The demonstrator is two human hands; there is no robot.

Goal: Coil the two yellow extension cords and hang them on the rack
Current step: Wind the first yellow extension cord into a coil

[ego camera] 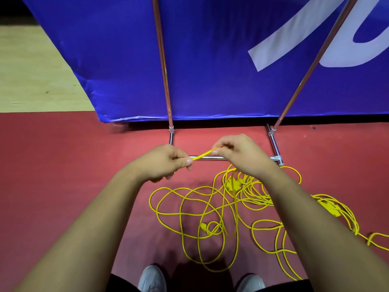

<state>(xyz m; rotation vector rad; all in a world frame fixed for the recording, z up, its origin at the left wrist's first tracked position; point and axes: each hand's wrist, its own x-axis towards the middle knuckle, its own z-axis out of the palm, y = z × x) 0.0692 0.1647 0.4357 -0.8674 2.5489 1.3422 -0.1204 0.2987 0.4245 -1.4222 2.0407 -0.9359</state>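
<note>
So the person is standing over a right mess of yellow extension cords (203, 154), both tangled in loose loops on the red floor (63, 175), mostly near and to the right of centre. You honestly can't tell where one cord stops and the other starts. A chunky yellow socket block (331, 207) sits in the pile on the right, and another yellow block (233, 183) lies just below the right wrist.

Both hands are up off the floor with a short taut bit of cord between them. The left hand (166, 163) has its fingers curled in, pinching the cord against the thumb. The right hand (237, 152) pinches the other end between thumb and forefinger, the rest of its fingers folded. From the right hand a strand drops straight down into the tangle.

Just beyond the hands is the rack (212, 158), chrome tubing with a low bar along the floor and two uprights going up and away. No cord is on it.

Behind the rack hangs a big blue banner (210, 70) with huge white lettering (294, 32), but it's cut off at the edge, so it isn't readable. Pale wood flooring (31, 70) shows far left, and the toes of grey shoes (151, 279) poke in at the near edge.
</note>
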